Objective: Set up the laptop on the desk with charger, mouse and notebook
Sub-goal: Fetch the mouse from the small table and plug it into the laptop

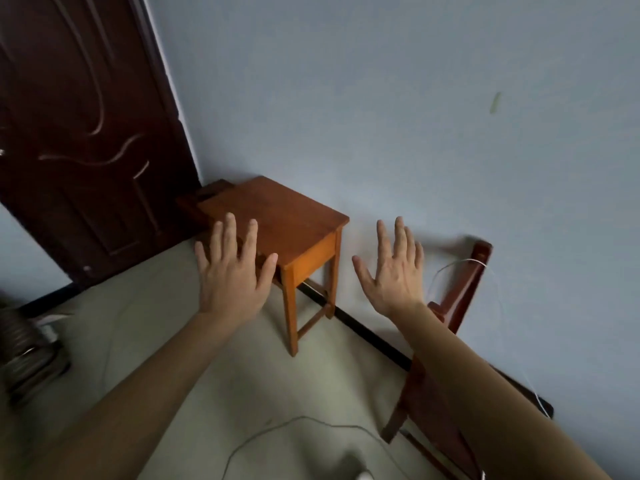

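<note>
Both my forearms fill the lower frame, reaching forward. My left hand [232, 268] is spread flat, palm down, grasping nothing, in front of the small wooden desk [277, 216]. My right hand [393, 271] is likewise splayed and empty, beside the desk. Desk stands against the blue wall [381, 116], top bare. Dark chair [460, 299] at right.

Plain home room: small wooden bench [277, 216] against pale blue wall [415, 116], dark door [79, 133] to its left.
</note>
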